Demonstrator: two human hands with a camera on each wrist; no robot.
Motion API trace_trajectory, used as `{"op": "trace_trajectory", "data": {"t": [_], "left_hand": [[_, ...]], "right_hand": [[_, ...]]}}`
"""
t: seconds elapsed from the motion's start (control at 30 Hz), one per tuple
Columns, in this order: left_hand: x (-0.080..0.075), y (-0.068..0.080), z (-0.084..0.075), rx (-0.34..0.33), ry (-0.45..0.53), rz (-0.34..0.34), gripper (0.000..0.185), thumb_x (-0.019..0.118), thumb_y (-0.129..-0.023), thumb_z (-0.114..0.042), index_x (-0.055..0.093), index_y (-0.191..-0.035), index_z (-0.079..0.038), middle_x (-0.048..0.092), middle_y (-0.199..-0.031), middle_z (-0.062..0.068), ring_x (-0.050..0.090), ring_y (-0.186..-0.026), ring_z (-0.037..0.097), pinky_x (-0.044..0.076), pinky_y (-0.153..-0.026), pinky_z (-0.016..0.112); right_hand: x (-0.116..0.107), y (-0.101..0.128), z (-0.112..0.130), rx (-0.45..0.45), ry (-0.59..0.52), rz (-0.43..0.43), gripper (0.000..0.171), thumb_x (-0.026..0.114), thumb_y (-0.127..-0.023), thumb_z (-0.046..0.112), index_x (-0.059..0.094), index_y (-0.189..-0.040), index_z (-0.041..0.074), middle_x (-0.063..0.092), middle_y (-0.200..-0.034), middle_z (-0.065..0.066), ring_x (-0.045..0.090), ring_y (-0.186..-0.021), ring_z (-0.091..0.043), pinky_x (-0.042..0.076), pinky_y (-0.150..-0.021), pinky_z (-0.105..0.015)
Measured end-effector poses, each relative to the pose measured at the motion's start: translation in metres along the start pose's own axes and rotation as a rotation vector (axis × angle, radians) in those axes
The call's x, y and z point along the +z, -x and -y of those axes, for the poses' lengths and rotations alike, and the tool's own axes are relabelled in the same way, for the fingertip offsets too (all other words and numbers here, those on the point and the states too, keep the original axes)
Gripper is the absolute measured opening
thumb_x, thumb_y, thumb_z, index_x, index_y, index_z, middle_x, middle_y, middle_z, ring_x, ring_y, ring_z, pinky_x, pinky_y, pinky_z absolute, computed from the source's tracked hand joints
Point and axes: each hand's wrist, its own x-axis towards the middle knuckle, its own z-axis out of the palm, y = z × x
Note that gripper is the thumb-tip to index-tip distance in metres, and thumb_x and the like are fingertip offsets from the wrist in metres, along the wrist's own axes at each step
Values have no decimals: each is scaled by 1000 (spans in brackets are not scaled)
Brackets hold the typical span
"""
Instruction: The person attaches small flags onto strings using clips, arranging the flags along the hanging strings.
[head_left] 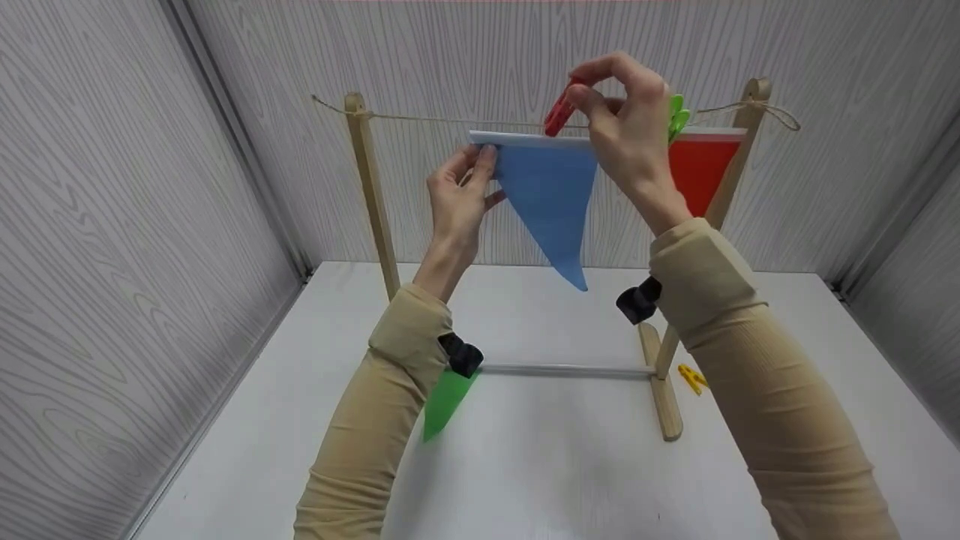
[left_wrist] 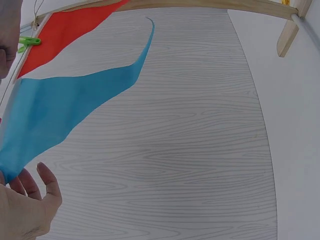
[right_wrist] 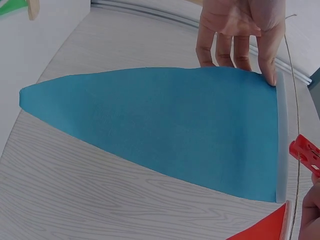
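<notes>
My left hand (head_left: 459, 196) pinches the upper left corner of a blue triangular pennant (head_left: 551, 195), thumb in front and fingers behind. The pennant's white top band (right_wrist: 282, 140) lies just below a thin string (head_left: 427, 119), its point hanging down. Between thumb and fingers, my right hand (head_left: 628, 124) pinches a red clothespin (head_left: 561, 109) over that band. In the right wrist view the clothespin's tip overlaps the string. Close to the right hand, a green clothespin (head_left: 677, 118) grips the string and the band of a red pennant (head_left: 701, 169).
Two wooden posts (head_left: 367, 180) carry the string; a grey rod (head_left: 566, 370) runs low between them. A wooden foot (head_left: 667, 409) supports the right post. On the white table lie a green pennant (head_left: 448, 401) and a yellow clothespin (head_left: 691, 379). Wood-grain panels (head_left: 97, 225) stand around.
</notes>
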Motion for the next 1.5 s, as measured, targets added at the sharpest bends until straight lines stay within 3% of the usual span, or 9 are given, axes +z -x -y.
{"op": "trace_trajectory", "data": {"t": [0.47, 0.73, 0.97, 1.07, 1.2, 1.5], "left_hand": [[2, 1, -2, -7, 39, -4, 25, 56, -103, -16, 66, -117, 3, 60, -98, 2, 60, -95, 13, 61, -90, 39], [2, 0, -2, -12, 51, -7, 26, 56, -103, -16, 66, -119, 3, 62, -95, 0, 62, -95, 13, 60, -90, 39], [3, -1, -3, -14, 71, -5, 25, 57, -103, -14, 66, -116, 4, 60, -93, -1, 60, -94, 12, 60, -89, 40], [4, -1, -4, -16, 78, -7, 25, 57, -103, -13, 65, -116, 6, 59, -93, -1, 60, -93, 11, 60, -89, 41], [5, -2, -5, -15, 82, -10, 25, 57, -103, -13, 65, -116, 6, 59, -92, -1, 60, -94, 11, 61, -90, 41], [6, -1, -5, -9, 79, -9, 26, 56, -103, -14, 66, -119, 4, 60, -96, 0, 60, -100, 13, 60, -91, 41]], "right_hand": [[3, 1, 0, -48, 83, 49, 15, 63, -98, 5, 71, -105, -5, 73, -105, -17, 70, -94, -18, 53, -75, -10], [2, 3, -1, -53, 99, 71, 16, 62, -99, 6, 72, -107, -5, 72, -107, -17, 70, -99, -21, 55, -80, -12], [0, 4, -1, -39, 119, 85, 16, 61, -99, 6, 73, -107, -3, 73, -107, -15, 66, -83, -14, 49, -67, -8], [0, 5, -1, -47, 127, 97, 18, 60, -100, 6, 72, -108, -4, 73, -108, -16, 67, -82, -19, 46, -65, -9], [-2, 4, -2, -64, 138, 121, 19, 60, -100, 8, 72, -111, -3, 72, -109, -19, 72, -95, -27, 49, -73, -8], [-5, 4, 2, -5, 131, 181, 22, 62, -99, 9, 72, -117, 1, 71, -114, -16, 65, -116, -20, 55, -85, -15]]}}
